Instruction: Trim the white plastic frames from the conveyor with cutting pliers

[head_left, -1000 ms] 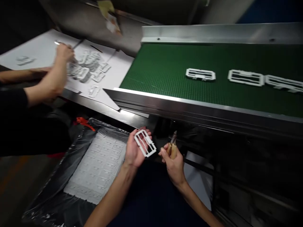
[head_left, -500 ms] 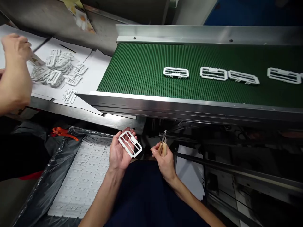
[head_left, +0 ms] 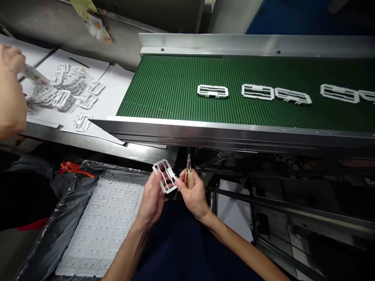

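"Below the green ribbed belt (head_left: 164, 89), what's held?"

"Fingers of the left hand (head_left: 150, 199) pinch a flat white plastic frame (head_left: 170, 171). Fingers of the right hand (head_left: 195, 196) hug small metal cutters with tan handles (head_left: 190, 180), and its thumb touches the frame too."

Dim | glare on steel ledge (head_left: 139, 151) | deep shadow below conveyor (head_left: 166, 88) | left hand (head_left: 152, 197) slightly blurred | edges stretched

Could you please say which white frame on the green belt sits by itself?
The leftmost white frame, with bare green belt on both sides; the others there sit in pairs.
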Available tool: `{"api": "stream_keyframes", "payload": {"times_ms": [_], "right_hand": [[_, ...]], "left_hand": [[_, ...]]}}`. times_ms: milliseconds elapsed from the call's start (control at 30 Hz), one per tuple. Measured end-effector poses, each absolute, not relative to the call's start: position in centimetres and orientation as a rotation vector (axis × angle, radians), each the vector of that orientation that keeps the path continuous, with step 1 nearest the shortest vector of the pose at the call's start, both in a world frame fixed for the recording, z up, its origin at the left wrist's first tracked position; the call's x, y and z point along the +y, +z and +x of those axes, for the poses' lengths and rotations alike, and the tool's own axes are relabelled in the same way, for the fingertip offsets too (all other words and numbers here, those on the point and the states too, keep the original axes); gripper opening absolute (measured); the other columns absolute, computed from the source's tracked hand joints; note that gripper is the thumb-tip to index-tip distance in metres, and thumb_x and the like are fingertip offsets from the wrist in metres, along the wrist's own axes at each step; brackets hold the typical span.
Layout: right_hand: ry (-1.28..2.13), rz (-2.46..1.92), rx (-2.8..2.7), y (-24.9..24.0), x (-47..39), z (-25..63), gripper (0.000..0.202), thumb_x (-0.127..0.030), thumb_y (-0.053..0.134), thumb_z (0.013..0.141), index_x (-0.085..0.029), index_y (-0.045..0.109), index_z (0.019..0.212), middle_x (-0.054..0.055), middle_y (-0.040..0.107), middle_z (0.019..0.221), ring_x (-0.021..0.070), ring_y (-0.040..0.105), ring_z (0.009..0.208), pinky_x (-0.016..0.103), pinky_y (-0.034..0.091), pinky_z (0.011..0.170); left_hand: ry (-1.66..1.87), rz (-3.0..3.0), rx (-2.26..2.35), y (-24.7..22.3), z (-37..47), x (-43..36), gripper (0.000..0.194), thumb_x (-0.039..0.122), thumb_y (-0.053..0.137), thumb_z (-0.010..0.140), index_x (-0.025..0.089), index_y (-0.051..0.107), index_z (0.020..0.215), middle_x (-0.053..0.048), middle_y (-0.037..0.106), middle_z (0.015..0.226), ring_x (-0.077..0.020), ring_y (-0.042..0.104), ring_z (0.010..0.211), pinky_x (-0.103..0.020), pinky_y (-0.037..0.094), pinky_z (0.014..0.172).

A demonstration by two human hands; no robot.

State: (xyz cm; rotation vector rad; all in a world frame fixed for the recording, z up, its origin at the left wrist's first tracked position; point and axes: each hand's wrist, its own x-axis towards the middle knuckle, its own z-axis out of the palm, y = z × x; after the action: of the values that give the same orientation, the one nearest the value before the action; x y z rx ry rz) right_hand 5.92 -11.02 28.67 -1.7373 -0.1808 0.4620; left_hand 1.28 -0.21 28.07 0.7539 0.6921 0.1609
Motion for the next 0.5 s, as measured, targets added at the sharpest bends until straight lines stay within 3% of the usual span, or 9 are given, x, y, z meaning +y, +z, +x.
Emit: {"api": "stream_keyframes", "payload": {"times_ms": [100,167,333,500], "right_hand": [[0.424,-1.766,-0.156,28.3,-11.1,6.0,0.012,-0.025,0.057,0.078,-0.019,0.049,0.085,-0.003,0.051,0.074,0.0088,0.051,0.064,0.020,0.045,0.060],[0.419,-1.789,-0.157,28.3,-11.2,6.1,0.012,-0.025,0.057,0.078,-0.019,0.049,0.085,-0.003,0.051,0.073,0.0088,0.051,0.063,0.021,0.045,0.060],[0.413,-1.775,-0.096,28.7,-11.1,5.6,0.012,-0.025,0.056,0.078,-0.019,0.048,0.083,-0.003,0.050,0.071,0.0086,0.052,0.059,0.020,0.046,0.055],[0.468,-1.690,-0.102,29.1,-10.7,5.2,0.013,-0.028,0.055,0.079,-0.020,0.045,0.083,-0.004,0.049,0.066,0.0083,0.051,0.052,0.020,0.047,0.049]], "left_hand": [[0.046,1.060,0.693,27.4,0.1,-1.2,0.022,0.033,0.071,0.073,0.015,0.061,0.080,0.002,0.058,0.070,-0.0083,0.052,0.063,-0.017,0.043,0.059],[0.028,1.142,0.676,27.1,-0.2,-1.7,0.024,0.036,0.067,0.076,0.014,0.059,0.073,0.002,0.056,0.063,-0.0085,0.049,0.059,-0.018,0.042,0.058],[0.117,1.227,0.689,27.0,-0.2,-2.3,0.026,0.041,0.060,0.081,0.015,0.058,0.075,0.001,0.056,0.061,-0.0118,0.051,0.057,-0.022,0.043,0.056],[0.142,1.242,0.766,27.3,0.1,-1.9,0.043,0.050,0.050,0.084,0.015,0.056,0.059,-0.002,0.058,0.053,-0.0136,0.054,0.052,-0.022,0.041,0.052]]}}
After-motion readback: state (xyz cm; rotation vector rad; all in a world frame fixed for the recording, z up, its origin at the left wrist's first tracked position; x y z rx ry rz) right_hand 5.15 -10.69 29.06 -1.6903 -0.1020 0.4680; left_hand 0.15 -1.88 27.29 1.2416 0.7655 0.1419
